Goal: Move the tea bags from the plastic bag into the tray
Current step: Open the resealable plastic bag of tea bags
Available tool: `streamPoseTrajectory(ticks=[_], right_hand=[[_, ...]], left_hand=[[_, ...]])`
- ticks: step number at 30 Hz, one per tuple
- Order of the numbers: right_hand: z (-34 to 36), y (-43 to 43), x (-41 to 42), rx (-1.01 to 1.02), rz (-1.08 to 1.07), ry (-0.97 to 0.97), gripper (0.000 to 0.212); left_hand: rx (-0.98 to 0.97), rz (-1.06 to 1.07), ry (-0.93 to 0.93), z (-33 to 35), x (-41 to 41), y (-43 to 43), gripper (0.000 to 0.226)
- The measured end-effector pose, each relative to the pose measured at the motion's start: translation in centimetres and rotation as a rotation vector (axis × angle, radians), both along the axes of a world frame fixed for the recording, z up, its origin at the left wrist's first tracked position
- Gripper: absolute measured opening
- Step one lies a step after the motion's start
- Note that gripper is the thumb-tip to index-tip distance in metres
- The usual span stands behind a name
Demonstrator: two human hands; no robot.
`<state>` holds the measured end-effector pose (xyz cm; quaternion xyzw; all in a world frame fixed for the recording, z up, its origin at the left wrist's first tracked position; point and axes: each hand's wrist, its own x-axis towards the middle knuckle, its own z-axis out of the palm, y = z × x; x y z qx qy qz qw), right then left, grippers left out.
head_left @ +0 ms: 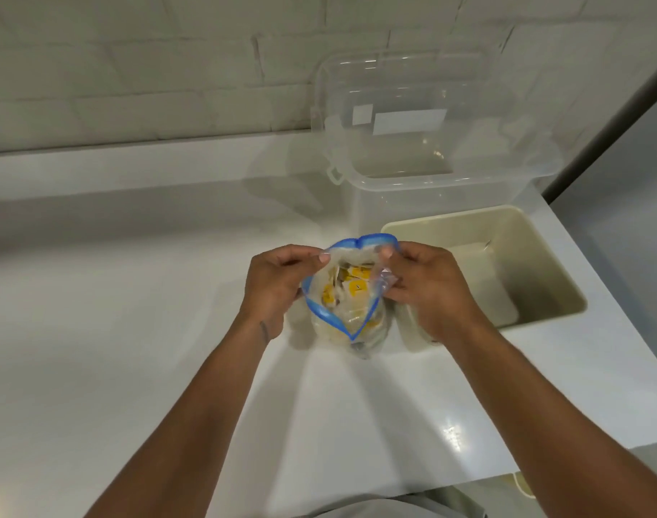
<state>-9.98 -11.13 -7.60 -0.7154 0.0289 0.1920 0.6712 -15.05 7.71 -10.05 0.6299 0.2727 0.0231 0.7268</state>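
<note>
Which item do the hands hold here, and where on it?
Both hold the plastic bag at its open blue zip rim: the left hand pinches the left side, the right hand the right.

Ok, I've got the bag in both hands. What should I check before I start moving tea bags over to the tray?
1. Plastic bag mouth open: ok, the blue zip rim is spread wide.
2. Left hand pinches the rim: ok.
3. Right hand pinches the opposite rim: ok.
4. Tea bags reachable: ok, yellow tags show inside.
5. Beige tray ready: ok, just right of the bag, nothing seen in it.
6. A hand free for picking: not ok, both hold the bag.
</note>
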Motion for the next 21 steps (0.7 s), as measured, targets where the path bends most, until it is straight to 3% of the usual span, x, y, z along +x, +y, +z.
streamPoseTrajectory(ticks=[3,5,7,8,10,13,15,18,21], right_hand=[[0.5,0.6,0.2,0.436,-0.102,0.439,0.015],[0.3,1.2,0.2,0.6,-0.209,0.63,0.014],[-0.1,1.6,0.4,0.666,-0.222,0.724,0.016],[-0.2,1.9,0.4,0.678,-0.192,0.748,0.02],[-0.3,2.1,0.1,0.662,-0.068,0.76,0.033],[-0.6,2.1,-0.7,0.61,0.04,0.713,0.027],[-1.4,2.1,-1.1,0.498,0.008,0.568,0.02],[-2.2,2.4,-1.9,0.307,0.087,0.276,0.025],[-2.7,2.4,-2.4,0.142,0.13,0.091,0.031]], left_hand=[[0.333,-0.05,-0.032,-0.9,-0.4,0.4,0.01],[0.592,-0.047,-0.067,-1.4,-0.5,0.5,0.01],[0.715,-0.034,-0.099,-1.8,-0.5,0.4,0.015],[0.689,-0.026,-0.094,-1.8,-0.5,0.4,0.016],[0.448,0.026,-0.045,-1.6,-0.3,0.5,0.016],[-0.066,0.07,0.067,-0.6,-0.1,0.4,0.011],[-0.332,0.066,0.164,0.0,0.0,0.4,0.01],[-0.498,0.057,0.265,0.1,0.2,0.9,0.013],[-0.497,0.026,0.311,-0.1,0.5,1.1,0.015]])
